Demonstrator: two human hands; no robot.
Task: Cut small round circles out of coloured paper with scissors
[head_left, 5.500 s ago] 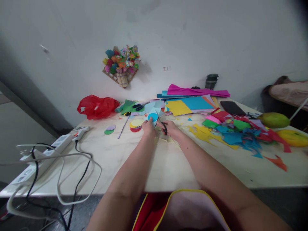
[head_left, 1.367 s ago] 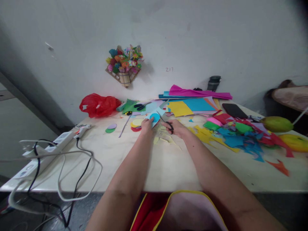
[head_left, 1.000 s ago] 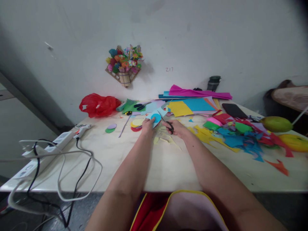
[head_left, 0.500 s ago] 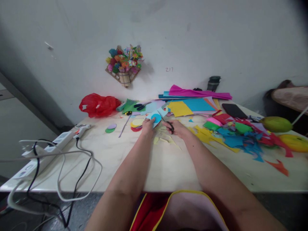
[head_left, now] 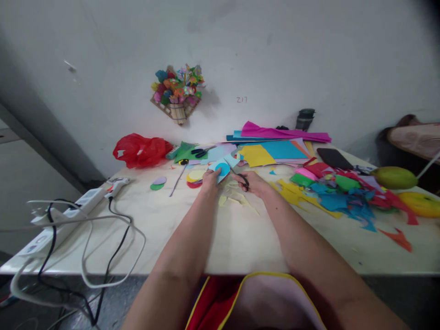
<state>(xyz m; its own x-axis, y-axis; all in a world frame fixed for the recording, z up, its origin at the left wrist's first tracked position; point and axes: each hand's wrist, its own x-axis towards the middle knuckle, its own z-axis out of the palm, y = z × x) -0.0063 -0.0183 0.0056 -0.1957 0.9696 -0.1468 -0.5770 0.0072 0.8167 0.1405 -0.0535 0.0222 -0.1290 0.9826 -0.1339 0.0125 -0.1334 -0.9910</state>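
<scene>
As the left hand (head_left: 211,178) pinches it, a blue circle (head_left: 224,168) juts beyond.

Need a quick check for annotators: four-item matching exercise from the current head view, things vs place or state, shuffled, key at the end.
Things
1. Blue paper circle
2. Right hand
3. Red plastic bag
4. Colourful flower arrangement

Place or state
A. Mounted on the wall
B. Held in the left hand
C. Lying crumpled, left of the green paper
D. Gripping scissors

Pairs: 1-B, 2-D, 3-C, 4-A
</scene>
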